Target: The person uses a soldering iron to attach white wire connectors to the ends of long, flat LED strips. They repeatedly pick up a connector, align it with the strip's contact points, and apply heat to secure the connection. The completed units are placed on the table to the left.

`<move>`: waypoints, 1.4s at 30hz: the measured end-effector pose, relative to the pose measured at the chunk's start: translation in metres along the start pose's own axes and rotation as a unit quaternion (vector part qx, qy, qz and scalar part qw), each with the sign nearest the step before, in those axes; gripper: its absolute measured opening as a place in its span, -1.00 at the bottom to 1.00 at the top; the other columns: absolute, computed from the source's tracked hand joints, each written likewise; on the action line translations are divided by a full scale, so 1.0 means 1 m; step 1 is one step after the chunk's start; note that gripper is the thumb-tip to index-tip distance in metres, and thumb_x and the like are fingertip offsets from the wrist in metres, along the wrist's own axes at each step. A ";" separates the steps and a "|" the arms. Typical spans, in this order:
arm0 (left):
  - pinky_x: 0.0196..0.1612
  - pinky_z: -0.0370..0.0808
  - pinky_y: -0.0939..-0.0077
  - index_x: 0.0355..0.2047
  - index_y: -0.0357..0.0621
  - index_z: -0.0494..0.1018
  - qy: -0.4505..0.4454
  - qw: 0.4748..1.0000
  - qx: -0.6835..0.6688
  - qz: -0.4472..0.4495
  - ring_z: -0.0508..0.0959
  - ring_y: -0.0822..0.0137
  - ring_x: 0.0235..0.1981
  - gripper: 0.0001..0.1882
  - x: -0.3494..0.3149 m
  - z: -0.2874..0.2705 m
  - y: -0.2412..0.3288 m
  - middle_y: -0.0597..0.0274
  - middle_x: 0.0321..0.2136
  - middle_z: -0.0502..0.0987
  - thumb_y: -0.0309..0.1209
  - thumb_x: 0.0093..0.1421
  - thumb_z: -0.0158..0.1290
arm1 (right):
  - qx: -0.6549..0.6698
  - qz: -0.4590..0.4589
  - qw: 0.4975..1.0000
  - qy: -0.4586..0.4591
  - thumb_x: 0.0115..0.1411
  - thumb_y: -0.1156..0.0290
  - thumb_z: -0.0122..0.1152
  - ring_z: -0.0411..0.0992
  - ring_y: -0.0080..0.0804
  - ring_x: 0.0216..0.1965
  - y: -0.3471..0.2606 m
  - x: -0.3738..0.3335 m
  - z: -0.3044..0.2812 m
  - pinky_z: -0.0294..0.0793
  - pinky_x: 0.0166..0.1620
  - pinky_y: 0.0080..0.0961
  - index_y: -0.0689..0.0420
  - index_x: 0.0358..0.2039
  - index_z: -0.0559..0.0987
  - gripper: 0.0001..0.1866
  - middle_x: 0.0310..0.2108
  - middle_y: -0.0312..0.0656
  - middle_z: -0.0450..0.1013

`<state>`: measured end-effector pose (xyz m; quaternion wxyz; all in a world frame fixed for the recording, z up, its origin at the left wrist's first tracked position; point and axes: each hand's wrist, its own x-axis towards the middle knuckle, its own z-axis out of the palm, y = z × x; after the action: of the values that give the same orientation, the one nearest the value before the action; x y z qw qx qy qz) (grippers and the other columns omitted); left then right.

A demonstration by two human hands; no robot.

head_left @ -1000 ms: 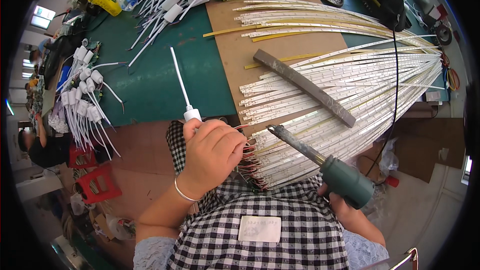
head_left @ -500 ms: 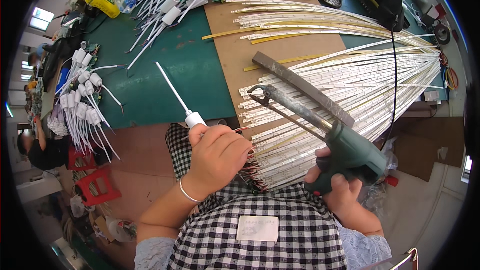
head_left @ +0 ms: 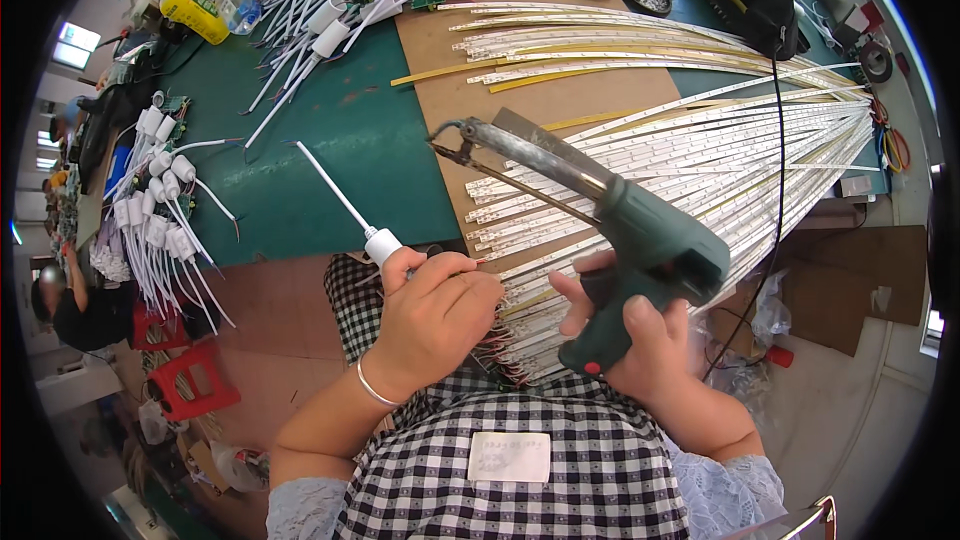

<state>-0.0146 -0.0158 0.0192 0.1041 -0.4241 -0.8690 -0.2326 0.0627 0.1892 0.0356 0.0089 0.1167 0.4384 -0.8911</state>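
My left hand (head_left: 440,315) is closed around a white plastic cylinder (head_left: 381,244). A white cable (head_left: 332,185) sticks out of its end toward the upper left. My right hand (head_left: 645,355) grips a dark green soldering gun (head_left: 660,240) by its handle, some fingers spread around the trigger. The gun's metal barrel and bent tip point to the upper left, above the board. Beneath lie many narrow white LED strips (head_left: 660,165), fanned out, with thin red wires (head_left: 495,350) at their near ends beside my left hand. What my left fingertips touch is hidden.
A grey-brown bar (head_left: 535,130) lies across the strips, partly behind the gun. White cylinders with cables and green circuit boards are piled at the back (head_left: 330,30) and the left (head_left: 160,190). A black cord (head_left: 781,150) hangs on the right. A red stool (head_left: 195,380) stands at left.
My right hand has brought the soldering gun leftward and slightly up, closer to my left hand. My left hand keeps its grip on the cylinder. The whole view has shifted slightly.
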 end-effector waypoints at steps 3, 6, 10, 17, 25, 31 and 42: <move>-0.11 0.17 0.26 -0.35 -0.03 0.51 -0.011 1.000 -0.012 -0.010 0.55 0.34 -0.23 -0.75 0.004 -0.003 0.000 0.42 -0.39 0.60 -0.47 -0.11 0.23 | 0.003 0.031 1.000 0.000 0.14 0.11 0.24 0.50 -0.21 -0.29 0.003 0.013 0.007 0.52 -0.14 -0.30 0.33 0.13 0.24 -0.29 -0.05 0.06 0.37; -0.11 0.17 0.25 -0.37 -0.03 0.50 0.012 1.000 0.000 -0.017 0.54 0.33 -0.23 -0.74 0.008 0.000 -0.003 0.40 -0.41 0.58 -0.49 -0.13 0.23 | 0.003 0.024 1.000 0.006 0.13 0.12 0.25 0.50 -0.22 -0.30 0.011 0.022 0.009 0.52 -0.18 -0.33 0.35 0.11 0.26 -0.30 -0.07 0.08 0.39; -0.15 0.19 0.27 -0.43 -0.03 0.49 0.029 0.999 0.010 -0.019 0.53 0.32 -0.30 -0.75 0.016 0.001 -0.007 0.39 -0.47 0.53 -0.52 -0.18 0.23 | 0.000 0.021 1.000 0.006 0.14 0.12 0.24 0.50 -0.24 -0.29 0.016 0.027 0.006 0.52 -0.20 -0.35 0.36 0.09 0.28 -0.32 -0.06 0.09 0.39; -0.18 0.20 0.34 -0.44 -0.02 0.49 0.033 0.999 0.005 -0.013 0.49 0.35 -0.37 -0.80 0.011 0.007 -0.010 0.40 -0.47 0.47 -0.50 -0.15 0.18 | -0.020 0.000 1.000 -0.010 0.18 0.16 0.19 0.50 -0.30 -0.27 0.020 0.024 0.004 0.51 -0.20 -0.40 0.35 0.09 0.30 -0.38 -0.02 0.04 0.39; -0.22 0.21 0.35 -0.47 -0.05 0.53 0.024 0.999 -0.017 -0.023 0.48 0.31 -0.41 -0.79 0.011 0.004 -0.006 0.37 -0.49 0.48 -0.53 -0.18 0.24 | -0.023 -0.036 0.998 -0.047 0.27 0.29 0.11 0.51 -0.35 -0.24 0.027 0.023 -0.003 0.50 -0.19 -0.46 0.28 0.12 0.30 -0.51 0.04 -0.06 0.38; -0.23 0.20 0.34 -0.45 -0.06 0.53 0.004 0.999 -0.004 -0.040 0.46 0.31 -0.42 -0.78 0.012 0.003 -0.006 0.36 -0.49 0.46 -0.54 -0.18 0.23 | -0.028 -0.040 0.998 -0.048 0.27 0.32 0.11 0.51 -0.34 -0.25 0.028 0.023 -0.003 0.50 -0.18 -0.44 0.28 0.12 0.30 -0.52 0.04 -0.06 0.38; -0.24 0.21 0.35 -0.44 -0.08 0.53 0.009 1.000 -0.001 -0.029 0.46 0.30 -0.42 -0.78 0.009 0.002 -0.006 0.35 -0.49 0.46 -0.56 -0.17 0.23 | -0.044 -0.044 0.997 -0.047 0.27 0.32 0.11 0.51 -0.36 -0.26 0.028 0.023 -0.002 0.50 -0.18 -0.45 0.30 0.11 0.31 -0.52 0.03 -0.07 0.39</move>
<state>-0.0248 -0.0124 0.0192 0.1046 -0.3971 -0.8795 -0.2404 0.0444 0.1755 0.0072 -0.0045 0.0551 0.4811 -0.8749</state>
